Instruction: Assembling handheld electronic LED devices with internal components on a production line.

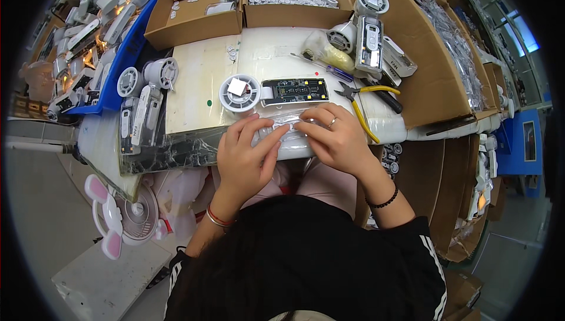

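At the near edge of the table, both my hands work on a clear plastic piece (pixel 292 143), with a small white part (pixel 275 125) at their fingertips. My left hand (pixel 248 151) has curled fingers pressing at its left end. From the other side, my right hand (pixel 336 138) pinches at the plastic with thumb and fingers. What lies between the fingertips is partly hidden. Just beyond lies an open handheld fan: a round white fan head (pixel 239 92) with a white square on it, joined to a body with an exposed black circuit board (pixel 294 90).
Yellow-handled cutters (pixel 360 106) and a screwdriver (pixel 338 72) lie right of the board. Assembled fans stand at left (pixel 141 115) and right (pixel 369 44). Cardboard boxes (pixel 197 30) line the back, a large carton (pixel 424 85) the right, a blue crate (pixel 126 56) of parts the left.
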Demonstrator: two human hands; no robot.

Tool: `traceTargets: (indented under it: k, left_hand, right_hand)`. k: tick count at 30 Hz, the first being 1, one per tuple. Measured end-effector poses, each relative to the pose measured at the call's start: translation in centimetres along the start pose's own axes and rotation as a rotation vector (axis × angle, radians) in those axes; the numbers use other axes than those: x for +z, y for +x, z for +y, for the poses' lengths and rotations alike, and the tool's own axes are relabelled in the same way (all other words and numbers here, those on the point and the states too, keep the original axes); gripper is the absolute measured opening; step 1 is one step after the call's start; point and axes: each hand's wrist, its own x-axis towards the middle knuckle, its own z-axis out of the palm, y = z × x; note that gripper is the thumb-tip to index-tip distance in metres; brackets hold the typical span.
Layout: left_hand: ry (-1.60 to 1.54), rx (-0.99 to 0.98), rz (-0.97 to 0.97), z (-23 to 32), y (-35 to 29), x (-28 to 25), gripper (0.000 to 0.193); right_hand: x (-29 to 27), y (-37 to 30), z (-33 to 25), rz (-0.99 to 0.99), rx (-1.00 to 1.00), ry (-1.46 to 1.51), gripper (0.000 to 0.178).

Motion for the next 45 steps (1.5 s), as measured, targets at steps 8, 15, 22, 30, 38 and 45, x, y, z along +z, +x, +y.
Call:
traceTargets:
  k: [8, 15, 22, 30, 38, 45]
  left_hand:
    - [-0.123, -0.067, 0.061, 0.1, -0.1, 0.4, 0.024]
    - [-0.051, -0.040, 0.046, 0.1, -0.1, 0.4, 0.021]
    - [-0.136, -0.107, 0.028, 0.5, 0.2, 0.2, 0.025]
    - [-0.010, -0.018, -0.014, 0.1, 0.0, 0.3, 0.027]
    - [0.024, 0.003, -0.043, 0.3, 0.0, 0.1, 0.030]
    - [0.076, 0.030, -0.072, 1.0, 0.2, -0.1, 0.034]
  right_hand:
    - [0.6, -0.4, 0.0, 0.066, 0.082, 0.088, 0.024]
    - [0.7, -0.7, 0.1, 0.070, 0.047, 0.073, 0.023]
    - [1.2, -0.9, 0.1, 0.126, 0.098, 0.109, 0.022]
    - [1.0, -0.8, 0.1, 0.077, 0.054, 0.069, 0.020]
    - [0.5, -0.3, -0.2, 0.032, 0.061, 0.068, 0.017]
    - [-1.6, 2.1, 0.7, -0.133, 0.055, 0.083, 0.018]
